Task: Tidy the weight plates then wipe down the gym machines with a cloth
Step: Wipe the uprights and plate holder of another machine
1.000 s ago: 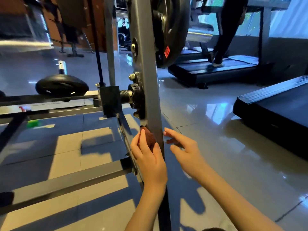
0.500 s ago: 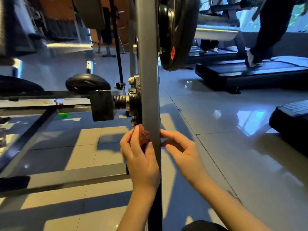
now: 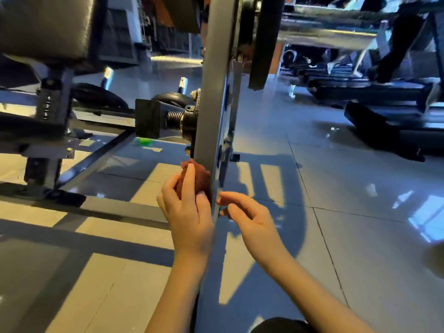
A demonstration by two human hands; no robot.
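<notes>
Our left hand [image 3: 186, 210] grips a bunched, coarse-woven rust-red cloth [image 3: 197, 177] against the flat grey steel upright [image 3: 211, 104]. Just right of the upright, our right hand [image 3: 249, 217] hangs loosely curled, empty.

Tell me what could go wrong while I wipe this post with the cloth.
1. The cloth in your left hand sits just below the bolted spring fitting on the post; wiping upward, it might snag there.
2. A weight plate hangs above both hands; rising carelessly could mean a bump.
3. Your right hand is by the post's edge, where it might get scraped.
</notes>
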